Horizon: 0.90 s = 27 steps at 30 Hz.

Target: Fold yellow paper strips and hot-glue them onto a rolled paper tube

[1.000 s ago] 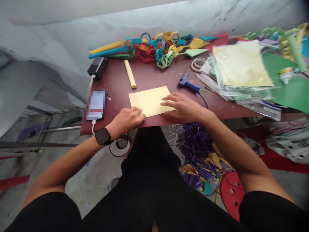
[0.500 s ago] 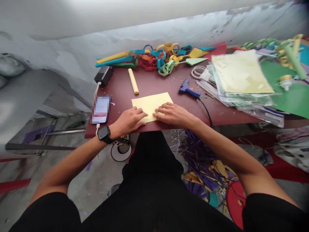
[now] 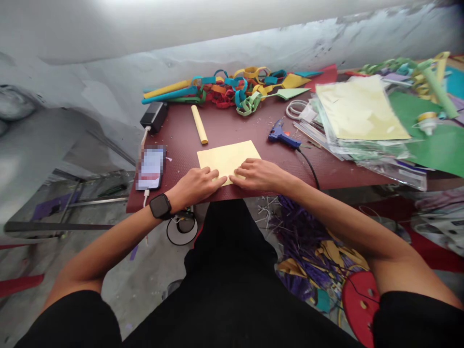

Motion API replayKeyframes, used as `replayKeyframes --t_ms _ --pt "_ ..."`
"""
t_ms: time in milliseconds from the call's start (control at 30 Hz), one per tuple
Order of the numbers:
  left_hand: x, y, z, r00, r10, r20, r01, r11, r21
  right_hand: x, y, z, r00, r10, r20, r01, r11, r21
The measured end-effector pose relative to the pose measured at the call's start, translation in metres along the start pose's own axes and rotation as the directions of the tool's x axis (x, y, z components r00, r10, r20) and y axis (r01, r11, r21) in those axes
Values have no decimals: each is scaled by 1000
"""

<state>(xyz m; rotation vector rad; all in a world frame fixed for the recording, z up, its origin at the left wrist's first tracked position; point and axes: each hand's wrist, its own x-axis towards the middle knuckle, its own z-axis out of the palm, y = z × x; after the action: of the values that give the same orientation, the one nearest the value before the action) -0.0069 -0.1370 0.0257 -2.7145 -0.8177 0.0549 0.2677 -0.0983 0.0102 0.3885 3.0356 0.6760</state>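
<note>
A pale yellow sheet of paper [image 3: 228, 153] lies flat near the front edge of the dark red table. My left hand [image 3: 197, 185] is closed over its near left edge, fingers curled and thumb pointing inward. Opposite it, my right hand [image 3: 257, 174] grips the near right edge in the same way, the two thumbs almost meeting. Whether that edge is curled under my fingers is hidden. Beyond the sheet, to the left, rests a rolled tube of yellow paper [image 3: 199, 124]. A blue glue gun [image 3: 283, 136] lies to the right of the sheet.
At the left stand a phone [image 3: 150, 166] on a cable and a black power bank [image 3: 154, 116]. Colourful paper chains [image 3: 235, 89] line the back. A stack of paper in plastic [image 3: 362, 108] sits at the right, and purple scraps [image 3: 300, 237] cover the floor.
My fingers have drawn back to the sheet's near edge and curled in. The left hand has shifted slightly toward the right, and the thumbs are closer together.
</note>
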Motion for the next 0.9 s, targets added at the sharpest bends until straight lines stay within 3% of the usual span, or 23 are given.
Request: replayKeyframes --t_ms 267,500,567,633,667,733,767,833,900 --pt "10 -3 -7 997 -65 39 69 991 -117 5 7 0 1000 -13 -5 13 1000 18" --pt "13 -8 2 986 -168 19 167 945 -281 13 4 -3 986 166 19 -167 980 104" --pt "11 -18 2 984 -173 -29 146 899 -414 15 8 -10 982 187 37 -190 978 84" --pt "7 -36 -4 958 -227 -174 87 810 -579 14 21 -25 968 251 16 -251 965 77" --pt "6 -48 -9 913 -302 -274 63 767 -638 12 30 -35 949 315 -12 -313 946 88" --pt "7 -75 -21 755 -517 -403 57 664 -745 7 53 -58 871 484 -87 -467 870 158" --pt "9 -89 -27 674 -597 -435 34 613 -789 5 66 -69 810 575 -116 -545 810 216" --pt "21 -114 -32 658 -636 -403 12 543 -839 3 91 -83 680 713 -171 -642 692 330" --pt "38 -131 -26 658 -645 -389 -43 483 -874 6 117 -79 563 796 -223 -686 600 412"
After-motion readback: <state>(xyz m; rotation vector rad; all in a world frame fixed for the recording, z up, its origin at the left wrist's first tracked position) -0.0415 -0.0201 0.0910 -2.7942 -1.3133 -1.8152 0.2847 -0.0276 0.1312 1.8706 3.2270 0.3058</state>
